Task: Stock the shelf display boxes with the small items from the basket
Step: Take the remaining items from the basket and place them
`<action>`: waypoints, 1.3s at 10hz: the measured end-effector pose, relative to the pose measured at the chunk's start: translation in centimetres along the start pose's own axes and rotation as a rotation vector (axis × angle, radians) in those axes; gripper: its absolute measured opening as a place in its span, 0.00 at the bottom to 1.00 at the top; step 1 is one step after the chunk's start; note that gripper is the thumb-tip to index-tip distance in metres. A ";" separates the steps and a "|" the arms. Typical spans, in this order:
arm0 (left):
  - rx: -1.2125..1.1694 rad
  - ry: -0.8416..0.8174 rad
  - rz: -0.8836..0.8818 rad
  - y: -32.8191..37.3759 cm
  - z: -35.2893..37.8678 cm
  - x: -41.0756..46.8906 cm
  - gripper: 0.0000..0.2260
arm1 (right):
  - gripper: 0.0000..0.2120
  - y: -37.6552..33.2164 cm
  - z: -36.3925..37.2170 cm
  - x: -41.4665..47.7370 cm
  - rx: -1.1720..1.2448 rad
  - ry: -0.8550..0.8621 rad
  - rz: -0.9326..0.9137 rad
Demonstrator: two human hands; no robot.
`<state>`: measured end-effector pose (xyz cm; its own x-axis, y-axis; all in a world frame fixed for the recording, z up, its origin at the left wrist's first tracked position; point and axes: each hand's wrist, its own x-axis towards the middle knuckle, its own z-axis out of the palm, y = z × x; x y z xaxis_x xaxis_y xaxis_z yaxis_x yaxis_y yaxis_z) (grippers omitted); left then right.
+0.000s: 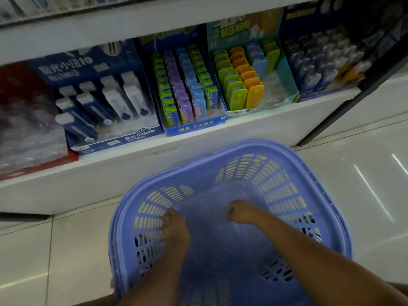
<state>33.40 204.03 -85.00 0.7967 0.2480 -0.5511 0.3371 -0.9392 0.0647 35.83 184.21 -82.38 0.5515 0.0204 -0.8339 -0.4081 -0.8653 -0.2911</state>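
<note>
Presently, left hand (175,226) and right hand (240,212) are sunk to the basket (309,173) floor, both curled; whether anything is pinched cannot be told. Grip should be confirmed before lifting toward the part-empty teal display box (284,71) at one o'clock.

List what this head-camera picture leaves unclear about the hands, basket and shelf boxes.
- Head view: whether the left hand or right hand has anything in its grip; fingers curl away, blurred.
- Head view: contents of the basket; motion blur smears its floor.
- Head view: the red box; cut by the left edge, blurred.
- Head view: items in the dark blue box; too dim.
</note>
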 end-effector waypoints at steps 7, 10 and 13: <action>-1.404 -0.402 0.653 9.1 -15.9 -6.9 0.19 | 0.09 -1.1 -12.8 -13.6 1.083 0.110 -0.552; -1.378 -0.133 0.675 11.7 -19.6 -10.2 0.12 | 0.16 -1.9 -14.6 -17.6 0.874 0.421 -0.677; -1.200 -0.029 0.718 15.2 -21.8 -10.0 0.10 | 0.03 -1.1 -18.1 -17.8 0.754 0.904 -0.662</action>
<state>41.48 192.47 -60.33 0.9707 -0.2137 -0.1100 0.0948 -0.0800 0.9923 39.61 175.72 -58.70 0.9617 -0.2635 0.0753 -0.0170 -0.3316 -0.9433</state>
